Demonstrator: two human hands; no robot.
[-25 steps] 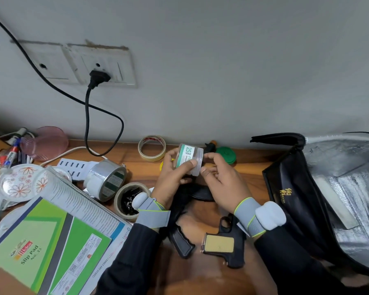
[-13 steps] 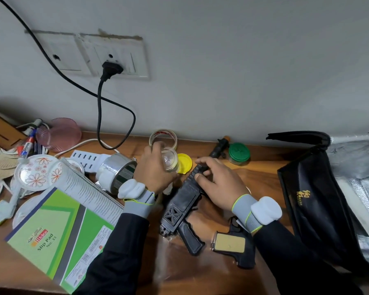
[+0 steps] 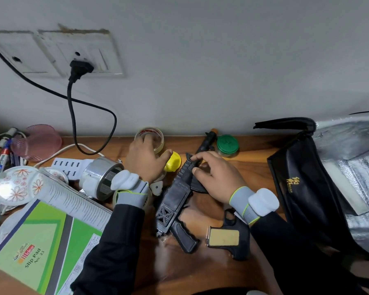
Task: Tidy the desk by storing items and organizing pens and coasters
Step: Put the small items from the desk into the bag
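My right hand (image 3: 215, 177) lies on the barrel of a black gun-shaped tool (image 3: 175, 205) in the middle of the wooden desk (image 3: 254, 167), with forefinger and thumb pinching its front end. My left hand (image 3: 145, 160) is palm down by the wall, over a clear tape roll (image 3: 156, 133), its thumb pointing at a yellow lid (image 3: 174, 161). The palm hides whatever is under that hand. White floral coasters (image 3: 17, 186) and marker pens (image 3: 2, 155) lie at the far left.
A black bag with silver lining (image 3: 303, 188) stands open at the right. A second black tool with a tan plate (image 3: 228, 237), a green-lidded jar (image 3: 227, 144), a silver tape roll (image 3: 102, 177), a pink cup (image 3: 38, 141), a white power strip (image 3: 70, 165) and a green slip pad (image 3: 36, 241) crowd the desk.
Both hands held the small jar a second ago. My left hand carried it left and down toward the wall, and it is now out of sight. My right hand dropped onto the black tool's barrel.
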